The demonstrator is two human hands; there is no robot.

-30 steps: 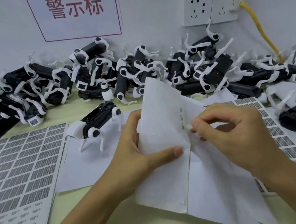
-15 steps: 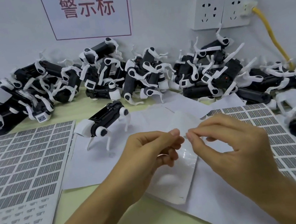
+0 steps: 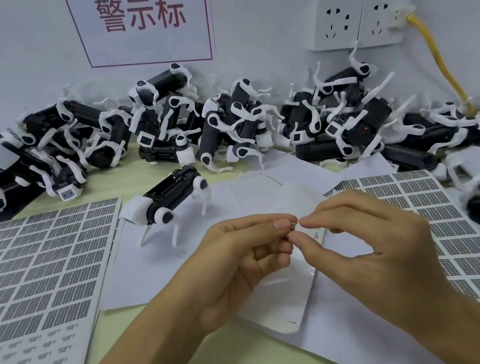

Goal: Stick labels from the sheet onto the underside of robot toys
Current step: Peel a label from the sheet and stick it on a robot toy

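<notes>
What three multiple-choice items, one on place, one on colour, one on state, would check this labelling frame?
1. Where does the single upright black-and-white robot dog toy stand?
A. on white paper, between the two printed label sheets
B. on the wall sockets
C. in the left hand

2. What colour is the cable plugged into the white wall socket?
A. blue
B. yellow
C. red

3. What are the left hand and right hand doing?
A. resting flat
B. lifting a toy
C. pinching a small label between fingertips

A: its feet rest on paper between the sheets. B: the cable is plainly yellow. C: both hands' fingertips meet on the label.
</notes>
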